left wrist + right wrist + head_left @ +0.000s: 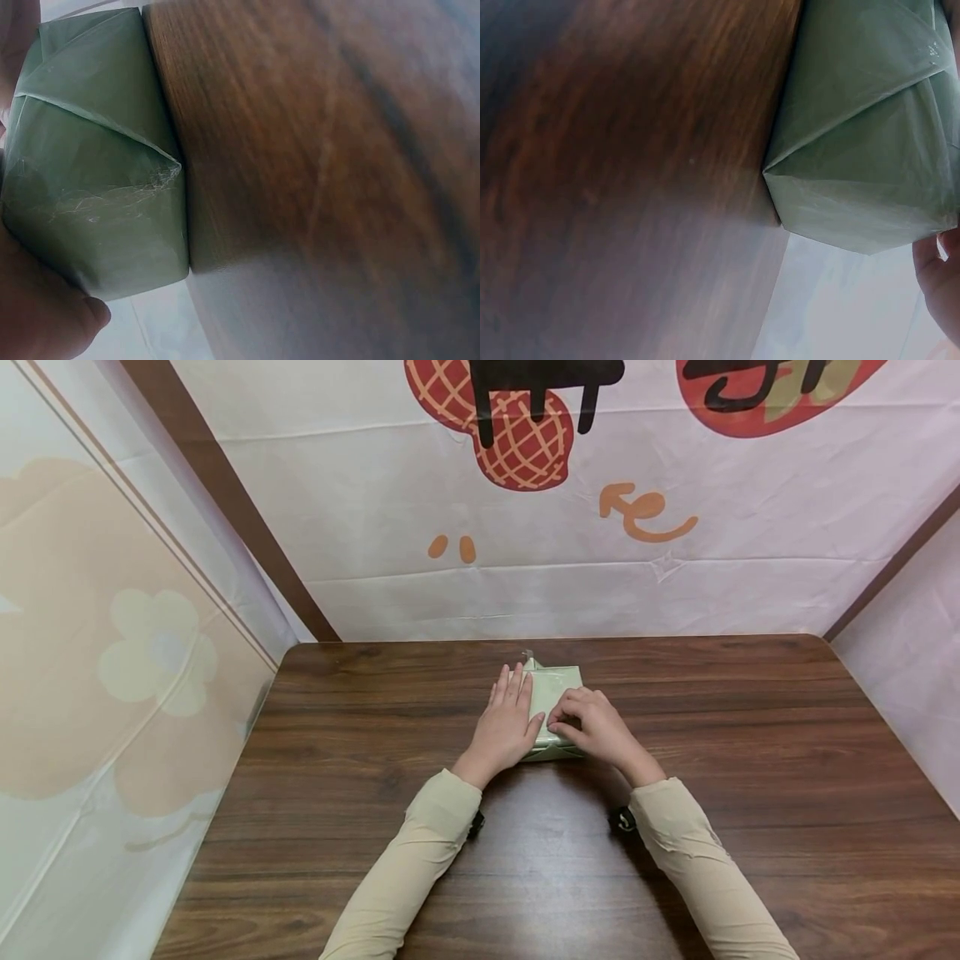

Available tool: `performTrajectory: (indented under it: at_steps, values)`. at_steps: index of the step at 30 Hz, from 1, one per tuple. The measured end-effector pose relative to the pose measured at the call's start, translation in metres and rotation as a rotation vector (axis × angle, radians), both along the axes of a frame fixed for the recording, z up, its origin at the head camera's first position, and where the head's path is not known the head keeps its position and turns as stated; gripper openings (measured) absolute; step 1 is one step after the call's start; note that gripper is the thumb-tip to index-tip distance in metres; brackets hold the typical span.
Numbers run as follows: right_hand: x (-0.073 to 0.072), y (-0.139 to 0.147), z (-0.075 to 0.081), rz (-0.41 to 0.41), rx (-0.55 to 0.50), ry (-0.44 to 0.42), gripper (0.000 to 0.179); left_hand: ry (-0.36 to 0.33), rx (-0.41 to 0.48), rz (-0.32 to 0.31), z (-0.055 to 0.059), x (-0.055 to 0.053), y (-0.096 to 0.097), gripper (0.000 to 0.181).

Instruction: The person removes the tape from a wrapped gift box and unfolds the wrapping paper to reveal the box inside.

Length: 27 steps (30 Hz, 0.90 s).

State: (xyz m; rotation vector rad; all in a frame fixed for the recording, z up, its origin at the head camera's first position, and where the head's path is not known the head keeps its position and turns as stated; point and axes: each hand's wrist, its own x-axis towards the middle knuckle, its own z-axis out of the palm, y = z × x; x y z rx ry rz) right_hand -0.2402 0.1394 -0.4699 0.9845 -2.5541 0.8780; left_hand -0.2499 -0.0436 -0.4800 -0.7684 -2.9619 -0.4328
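Note:
A box-shaped package (pixel 557 683) wrapped in pale green paper lies on the table. My left hand (pixel 504 727) rests flat along its left part, fingers straight and pointing away. Over the right part of the top, my right hand (pixel 596 727) has bent fingers, with thumb and forefinger close together at the paper; whether they pinch anything is hidden. In the left wrist view, folded paper (pixel 90 142) forms a pointed flap on one side, with a crinkled clear strip (pixel 112 199) across it. Diagonal folds (pixel 862 112) show in the right wrist view. A small clear piece (pixel 528 654) sticks up at the far end.
The dark wood-grain table (pixel 360 735) has rounded far corners. Behind it hangs a white printed cloth (pixel 360 510), with another cloth (pixel 150 660) at the left. Dark wrist devices (pixel 622 819) sit under the sleeve cuffs.

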Motion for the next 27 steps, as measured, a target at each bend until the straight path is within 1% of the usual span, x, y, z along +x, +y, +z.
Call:
performTrajectory:
  at_steps: [6,9,13,20,24,27]
  values:
    - [0.0,-0.003,0.001,-0.016,0.114,0.035,0.008,0.018,0.007,-0.008,0.0,0.001,-0.001,0.063]
    - [0.001,-0.003,0.001,-0.011,0.136,0.027,0.009,0.014,0.017,-0.015,0.0,0.002,-0.002,0.063]
    - [0.001,-0.001,0.0,0.011,0.12,0.001,0.01,0.002,0.016,-0.015,0.0,0.003,-0.003,0.064]
    - [0.004,0.005,0.001,0.065,0.066,-0.044,0.012,0.018,0.012,-0.017,0.001,0.003,-0.003,0.064]
    - [0.007,0.008,0.002,0.101,0.046,-0.054,0.014,0.016,0.008,-0.015,0.001,0.002,-0.003,0.064]
    - [0.009,0.01,0.002,0.126,0.023,-0.079,0.014,0.014,0.006,-0.014,0.001,0.002,-0.002,0.064]
